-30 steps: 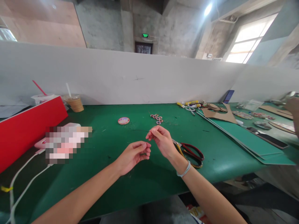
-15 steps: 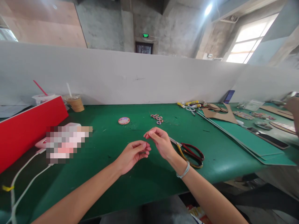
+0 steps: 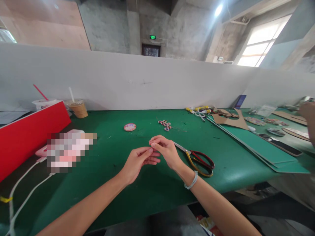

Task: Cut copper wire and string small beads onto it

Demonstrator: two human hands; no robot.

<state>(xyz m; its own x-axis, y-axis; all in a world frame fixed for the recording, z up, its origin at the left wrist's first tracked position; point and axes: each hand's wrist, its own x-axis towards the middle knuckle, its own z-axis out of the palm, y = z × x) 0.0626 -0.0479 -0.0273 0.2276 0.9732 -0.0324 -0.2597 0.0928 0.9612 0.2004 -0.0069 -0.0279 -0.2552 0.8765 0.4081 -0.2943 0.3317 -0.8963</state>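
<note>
My left hand [image 3: 137, 163] is closed in a pinch, thumb against the index finger; what it holds is too small to make out. Close above and to its right, my right hand [image 3: 165, 151] pinches too, its fingertips nearly meeting the left ones. Whatever lies between the fingers is hidden or too fine to name. Scissors [image 3: 197, 159] with red and yellow handles rest on the table just right of my right hand. Beyond the hands lie a small cluster of patterned beads or rings [image 3: 165, 125] and a round pinkish disc [image 3: 130, 127].
At left stand a red panel [image 3: 31, 137], a pink device [image 3: 61, 150] with white cables, and drink cups [image 3: 78, 109]. Green boards [image 3: 256, 146], a cardboard offcut [image 3: 231, 119] and glue tubes or markers [image 3: 202, 108] lie at right. Another person's hand [image 3: 307, 113] shows at the far right edge.
My right hand has shifted left and slightly down, bringing its fingertips close to the left hand's. More of the scissors' blades now shows. My left hand has barely moved.
</note>
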